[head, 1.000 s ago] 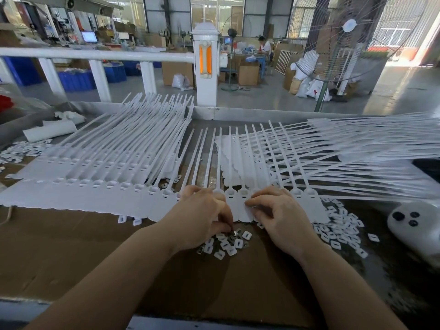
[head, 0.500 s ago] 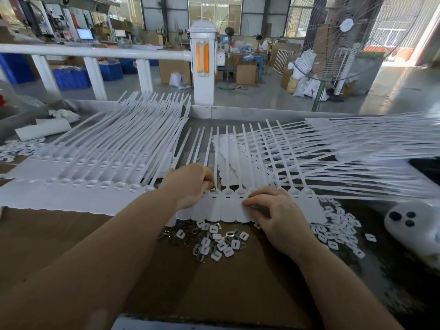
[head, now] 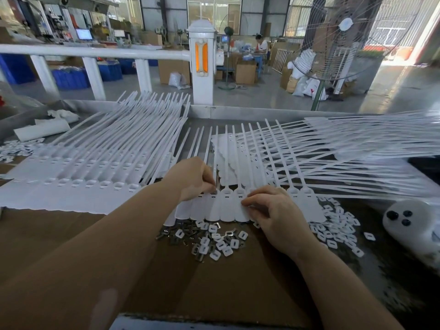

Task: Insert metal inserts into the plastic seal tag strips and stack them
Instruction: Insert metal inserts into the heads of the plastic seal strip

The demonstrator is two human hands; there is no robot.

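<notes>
Cardboard bench [head: 226,282], left hand [head: 190,177] pinching insert at strip [head: 226,206], right hand [head: 271,210] pinching strip edge, loose inserts [head: 214,241] just below

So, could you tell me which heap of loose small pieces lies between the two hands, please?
The mixed heap of metal and white pieces, just in front of the strip. The all-white heap lies outside the right hand.

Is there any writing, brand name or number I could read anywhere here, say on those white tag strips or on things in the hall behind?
No text can be read.
Tag strip under the hands: plain white, no print shows.
Monitor far left: lit, its content is too small to read.
White sack by the fan: a red mark, too blurred to read.
Orange panel on the white post: no lettering shows.
</notes>
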